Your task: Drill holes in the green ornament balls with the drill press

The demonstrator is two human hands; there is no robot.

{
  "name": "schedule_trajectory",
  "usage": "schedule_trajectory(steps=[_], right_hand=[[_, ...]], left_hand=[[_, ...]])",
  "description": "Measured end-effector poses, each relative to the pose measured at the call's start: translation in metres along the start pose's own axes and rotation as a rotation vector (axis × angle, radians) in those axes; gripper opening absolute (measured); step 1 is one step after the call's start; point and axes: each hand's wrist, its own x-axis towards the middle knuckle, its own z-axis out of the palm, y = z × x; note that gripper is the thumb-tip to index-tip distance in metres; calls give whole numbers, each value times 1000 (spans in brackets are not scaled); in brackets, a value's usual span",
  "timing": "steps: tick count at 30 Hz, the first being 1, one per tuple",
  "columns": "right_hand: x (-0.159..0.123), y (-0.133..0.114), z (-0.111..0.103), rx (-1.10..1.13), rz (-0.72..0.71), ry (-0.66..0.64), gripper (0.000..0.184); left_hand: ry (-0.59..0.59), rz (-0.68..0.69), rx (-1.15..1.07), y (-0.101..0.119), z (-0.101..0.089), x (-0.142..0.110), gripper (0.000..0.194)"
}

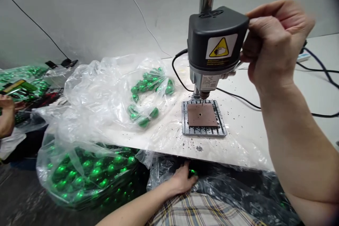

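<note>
My right hand [278, 39] is closed at the right side of a small black bench drill press [217, 42], with its fingers curled round the feed handle, which they mostly hide. Below the chuck, a thin drill bit [203, 102] points down at a brown square board [202, 114] with a small hole, lying on the grey slotted base [185, 131]. At the table's front edge, my left hand [182, 180] reaches into a dark plastic bag [219, 185]. Its thumb and forefinger are spread beside a shiny green ball [193, 172]; the other fingers are hidden.
On the white table [246, 95], a clear plastic bag [106, 91] holds several green balls [144, 122]. Another bag of green balls [87, 169] hangs below the table edge. Dark shavings surround the base. Black cables [238, 96] run behind it. Another person's hand [6, 116] is at far left.
</note>
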Motion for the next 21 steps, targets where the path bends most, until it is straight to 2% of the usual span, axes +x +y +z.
schedule_trajectory(steps=[3, 5, 8, 9, 10, 13, 15, 17, 19, 21], right_hand=[[0, 1, -2, 20, -9, -14, 22], [0, 2, -3, 16, -1, -18, 22], [1, 4, -4, 5, 4, -4, 22], [1, 4, -4, 3, 3, 2, 23], [0, 3, -4, 2, 4, 3, 24], [-2, 0, -3, -7, 8, 3, 29], [-3, -2, -3, -3, 8, -3, 26], [-3, -1, -3, 2, 9, -8, 22], [-2, 0, -4, 1, 6, -14, 19], [-1, 2, -5, -5, -2, -20, 18]], left_hand=[[-56, 101, 105, 24, -27, -23, 81], [-111, 234, 205, 41, -59, -45, 72], [-253, 540, 224, 62, -128, -70, 43], [-213, 588, 179, 66, -155, -71, 34], [-88, 584, 116, 68, -184, -67, 30], [431, 419, -69, 62, -264, -28, 30], [651, 181, -62, 53, -306, 12, 16], [682, 75, -36, 48, -334, 50, 5], [672, 36, -29, 48, -350, 81, 10], [685, 28, -39, 51, -358, 103, 19]])
